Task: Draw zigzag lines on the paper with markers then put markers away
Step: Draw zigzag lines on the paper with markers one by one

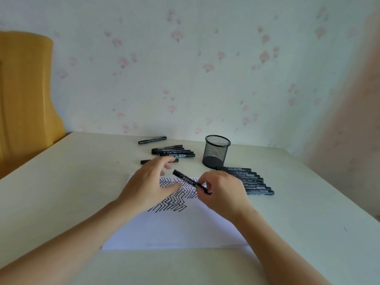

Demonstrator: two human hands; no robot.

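A white paper (176, 229) lies on the table with black zigzag lines (174, 200) across its upper half. My right hand (222, 192) pinches a black marker (186, 178) that slants up to the left above the drawing. My left hand (150, 186) hovers over the paper's upper left with fingers spread and relaxed, holding nothing. A black mesh pen holder (216, 150) stands behind the paper. Several markers (255, 183) lie in a row to its right, and several more (173, 152) lie at the back left.
A single marker (152, 140) lies near the wall. Another marker (147, 161) lies partly hidden behind my left hand. The pale table (61, 192) meets a flowered wall at the back. A yellow chair back (24, 95) stands at the left.
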